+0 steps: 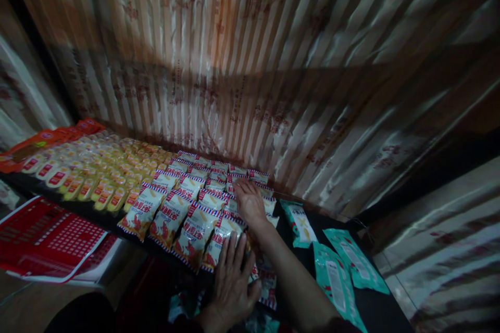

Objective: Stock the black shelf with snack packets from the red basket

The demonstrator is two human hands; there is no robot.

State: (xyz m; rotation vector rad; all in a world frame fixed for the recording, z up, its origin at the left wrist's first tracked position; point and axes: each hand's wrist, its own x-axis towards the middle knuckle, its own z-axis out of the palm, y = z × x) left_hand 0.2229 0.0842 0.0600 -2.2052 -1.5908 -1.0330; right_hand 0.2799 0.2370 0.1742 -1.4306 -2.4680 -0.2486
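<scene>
Rows of white snack bags (197,229) with red lettering and striped edges stand close together on a dark shelf (295,276). My left hand (234,276) rests palm down against the front of a snack bag in the nearest row, its fingers stretched out and the thumb apart. Farther back, my right hand (250,200) reaches over the right-hand columns and lies on the bags there. Its fingers look extended, though their tips are dim, and I see nothing held in them. My right forearm hides some bags below it.
Small yellow and white wrapped packs (113,169) fill the shelf's left part, beside orange bags (54,140). Teal bags (334,281) lie at the right. A red basket (50,234) stands below left. Striped plastic sheeting (219,62) hangs behind, with a dark bar overhead.
</scene>
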